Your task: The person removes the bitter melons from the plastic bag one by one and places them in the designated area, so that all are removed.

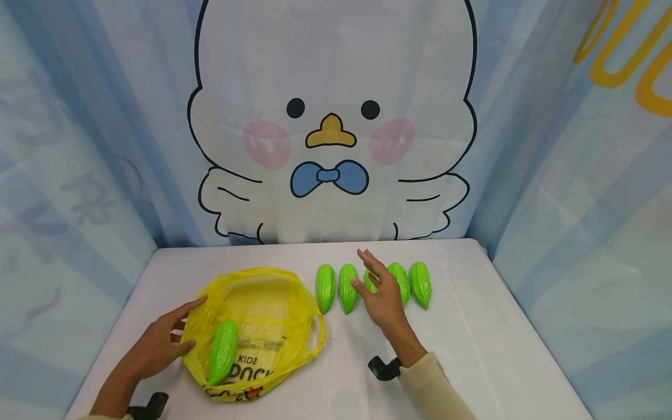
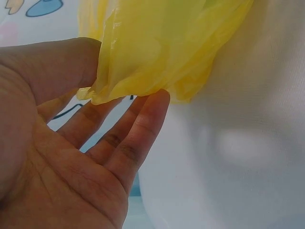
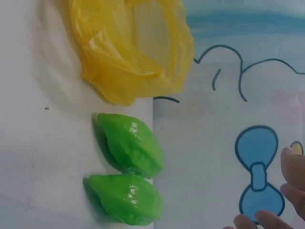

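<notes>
A yellow plastic bag [image 1: 301, 291] lies with its mouth towards me, and a ridged, glossy green toy gourd [image 1: 223, 353] shows inside it. My left hand [image 1: 157, 344] touches the bag's left side, fingers spread and relaxed; in the left wrist view the thumb [image 2: 62, 64] tip is hidden behind the yellow film. Right of the bag, several matching green gourds [image 1: 325, 289] stand in a row. Over the middle of that row is my right hand [image 1: 385, 297], fingers extended and holding nothing, partly covering one gourd [image 1: 370, 281]. Two gourds [image 3: 133, 145] show fully in the right wrist view.
The white tabletop [image 1: 499, 350] runs up to a curtain [image 1: 336, 216] printed with a cartoon duck. Pale blue curtains [image 1: 588, 245] hang on both sides. A looped bag handle [image 1: 317, 335] sticks out to the right, near the row. Black wrist cameras [image 1: 384, 368] sit on both wrists.
</notes>
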The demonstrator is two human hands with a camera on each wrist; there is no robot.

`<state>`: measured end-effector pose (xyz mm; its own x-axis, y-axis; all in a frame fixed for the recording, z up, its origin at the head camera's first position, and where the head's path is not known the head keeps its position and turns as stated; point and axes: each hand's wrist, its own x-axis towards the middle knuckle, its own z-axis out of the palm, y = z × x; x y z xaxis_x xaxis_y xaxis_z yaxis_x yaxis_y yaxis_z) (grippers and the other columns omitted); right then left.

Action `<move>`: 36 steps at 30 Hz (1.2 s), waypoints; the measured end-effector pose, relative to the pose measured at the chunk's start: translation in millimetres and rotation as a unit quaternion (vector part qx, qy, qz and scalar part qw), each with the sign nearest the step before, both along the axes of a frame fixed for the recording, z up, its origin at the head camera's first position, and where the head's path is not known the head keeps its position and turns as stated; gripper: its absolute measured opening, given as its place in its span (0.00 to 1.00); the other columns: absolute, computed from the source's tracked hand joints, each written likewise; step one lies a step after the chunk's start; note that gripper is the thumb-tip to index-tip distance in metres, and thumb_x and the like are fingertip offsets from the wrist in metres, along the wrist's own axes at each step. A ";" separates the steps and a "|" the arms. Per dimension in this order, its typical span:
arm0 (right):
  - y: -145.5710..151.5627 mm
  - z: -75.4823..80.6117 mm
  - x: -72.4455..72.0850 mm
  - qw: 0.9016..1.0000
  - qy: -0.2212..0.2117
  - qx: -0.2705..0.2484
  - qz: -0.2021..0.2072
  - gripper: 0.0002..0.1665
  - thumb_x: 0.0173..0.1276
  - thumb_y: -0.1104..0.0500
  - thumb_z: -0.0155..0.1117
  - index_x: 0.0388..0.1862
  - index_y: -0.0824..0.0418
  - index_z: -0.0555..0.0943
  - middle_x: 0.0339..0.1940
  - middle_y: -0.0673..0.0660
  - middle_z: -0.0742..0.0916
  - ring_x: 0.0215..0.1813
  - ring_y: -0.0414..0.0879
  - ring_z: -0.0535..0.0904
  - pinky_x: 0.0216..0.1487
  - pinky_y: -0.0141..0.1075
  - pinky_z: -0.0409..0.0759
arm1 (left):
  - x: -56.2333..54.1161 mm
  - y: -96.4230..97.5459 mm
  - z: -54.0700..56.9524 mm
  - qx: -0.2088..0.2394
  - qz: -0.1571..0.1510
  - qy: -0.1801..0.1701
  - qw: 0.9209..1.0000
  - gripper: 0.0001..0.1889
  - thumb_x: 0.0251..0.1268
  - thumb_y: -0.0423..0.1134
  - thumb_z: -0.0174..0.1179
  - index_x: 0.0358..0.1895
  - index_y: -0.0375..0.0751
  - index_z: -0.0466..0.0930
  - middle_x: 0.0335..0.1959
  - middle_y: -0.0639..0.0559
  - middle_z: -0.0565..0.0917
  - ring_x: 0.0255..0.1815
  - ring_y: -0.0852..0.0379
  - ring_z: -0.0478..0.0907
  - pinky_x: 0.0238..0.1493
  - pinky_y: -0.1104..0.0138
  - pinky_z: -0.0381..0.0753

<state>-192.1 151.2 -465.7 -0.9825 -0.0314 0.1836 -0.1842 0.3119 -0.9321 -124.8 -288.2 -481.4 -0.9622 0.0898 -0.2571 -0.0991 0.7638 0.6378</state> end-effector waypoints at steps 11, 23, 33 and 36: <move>-29.7 2.9 10.3 1.000 0.004 -0.024 0.017 0.41 0.71 0.61 0.74 0.79 0.41 0.74 0.85 0.48 0.71 0.82 0.54 0.70 0.82 0.55 0.71 | 0.6 -0.6 -0.4 0.009 -0.005 0.003 1.000 0.49 0.64 0.27 0.70 0.86 0.44 0.56 0.79 0.26 0.64 0.61 0.34 0.81 0.58 0.45 0.90; -60.3 3.9 24.5 0.998 0.002 -0.040 0.054 0.39 0.73 0.61 0.73 0.80 0.44 0.73 0.85 0.50 0.70 0.82 0.59 0.70 0.81 0.59 0.72 | 1.7 -1.3 0.3 0.013 -0.006 0.005 1.000 0.48 0.64 0.27 0.70 0.86 0.44 0.55 0.79 0.26 0.64 0.61 0.34 0.81 0.58 0.45 0.90; -84.5 0.3 38.4 0.995 -0.003 -0.045 0.090 0.40 0.73 0.60 0.72 0.81 0.43 0.71 0.85 0.50 0.70 0.82 0.58 0.70 0.80 0.60 0.73 | 2.6 -1.2 0.4 0.016 -0.007 0.010 1.000 0.48 0.65 0.27 0.70 0.86 0.44 0.56 0.79 0.26 0.65 0.60 0.34 0.81 0.57 0.46 0.91; -92.3 0.4 43.4 0.995 -0.013 -0.039 0.093 0.40 0.73 0.59 0.73 0.81 0.42 0.71 0.85 0.48 0.70 0.82 0.54 0.70 0.81 0.56 0.73 | 3.0 -1.4 -0.6 0.017 -0.006 0.012 1.000 0.48 0.64 0.27 0.70 0.86 0.44 0.56 0.79 0.26 0.65 0.60 0.35 0.81 0.57 0.46 0.91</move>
